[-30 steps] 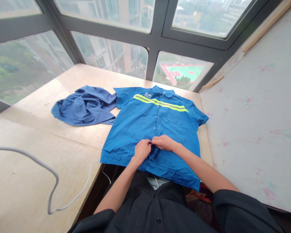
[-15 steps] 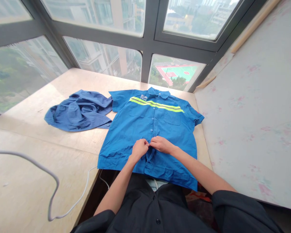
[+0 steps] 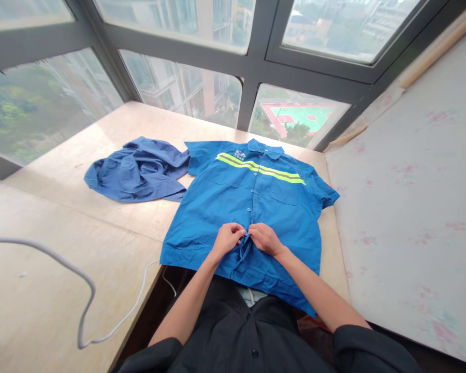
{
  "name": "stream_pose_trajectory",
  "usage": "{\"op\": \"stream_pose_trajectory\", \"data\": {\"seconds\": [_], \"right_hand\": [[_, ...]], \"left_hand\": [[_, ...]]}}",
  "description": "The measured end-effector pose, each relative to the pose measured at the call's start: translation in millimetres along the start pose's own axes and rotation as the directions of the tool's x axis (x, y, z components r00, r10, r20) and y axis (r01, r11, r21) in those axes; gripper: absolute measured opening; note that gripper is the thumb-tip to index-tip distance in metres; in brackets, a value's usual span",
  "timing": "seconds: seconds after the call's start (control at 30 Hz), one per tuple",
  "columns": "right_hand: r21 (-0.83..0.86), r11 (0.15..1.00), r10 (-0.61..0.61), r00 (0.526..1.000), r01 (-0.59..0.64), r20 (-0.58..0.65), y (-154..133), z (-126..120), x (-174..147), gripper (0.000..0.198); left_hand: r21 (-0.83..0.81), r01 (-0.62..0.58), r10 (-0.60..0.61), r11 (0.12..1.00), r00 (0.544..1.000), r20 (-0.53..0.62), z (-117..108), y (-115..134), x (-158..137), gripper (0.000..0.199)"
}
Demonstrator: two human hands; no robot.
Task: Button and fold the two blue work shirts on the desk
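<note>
Bare left hand (image 3: 230, 238) and bare right hand (image 3: 264, 238) meet low on the front of a bright-blue, short-sleeved cloth work shirt (image 3: 202, 217), each with fingertips pinched on the opening edge, the two tips nearly together. The shirt lies face up, collar away from the wearer of the black garment (image 3: 233, 336), its lower hem draped over the near edge of the pale wooden surface (image 3: 120, 243). It should handle as light, soft and limp, neither slippery nor fragile, though the cloth looks prone to creasing; the doubled front edge, where the fingers grip, seems the firmest hold, with the small, round, pale-blue plastic-looking buttons (image 3: 249, 209) probably best held by the rim. White printed lettering (image 3: 241, 154), apparently characters beside a small emblem, sits on the shirt's chest above the yellow-green and grey band (image 3: 279, 174), too small to read; a red mark (image 3: 330, 187) on the shirt's right-hand sleeve is likewise illegible. Left of the shirt, near its sleeve, lies a crumpled, darker-blue cloth garment (image 3: 135, 171); farther left and nearer the wearer curls a grey-white cable (image 3: 79, 338).
</note>
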State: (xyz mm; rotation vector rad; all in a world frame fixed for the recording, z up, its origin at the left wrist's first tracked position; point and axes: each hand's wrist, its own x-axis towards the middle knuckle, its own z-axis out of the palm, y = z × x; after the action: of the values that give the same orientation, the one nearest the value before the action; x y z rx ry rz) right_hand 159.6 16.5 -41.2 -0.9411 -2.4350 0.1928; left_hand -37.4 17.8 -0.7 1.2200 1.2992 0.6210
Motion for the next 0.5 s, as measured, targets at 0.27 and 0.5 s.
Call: {"op": "stream_pose_trajectory", "data": {"seconds": [0.27, 0.5], "right_hand": [[0.018, 1.0, 0.022, 1.0, -0.022, 0.018, 0, 3, -1, 0.034], [0.049, 0.998, 0.028, 0.998, -0.03, 0.048, 2, 4, -1, 0.033]], "left_hand": [[-0.003, -0.041, 0.041, 0.999, 0.999, 0.007, 0, -8, -7, 0.025], [0.063, -0.157, 0.159, 0.986, 0.987, -0.029, 3, -15, -14, 0.041]]}}
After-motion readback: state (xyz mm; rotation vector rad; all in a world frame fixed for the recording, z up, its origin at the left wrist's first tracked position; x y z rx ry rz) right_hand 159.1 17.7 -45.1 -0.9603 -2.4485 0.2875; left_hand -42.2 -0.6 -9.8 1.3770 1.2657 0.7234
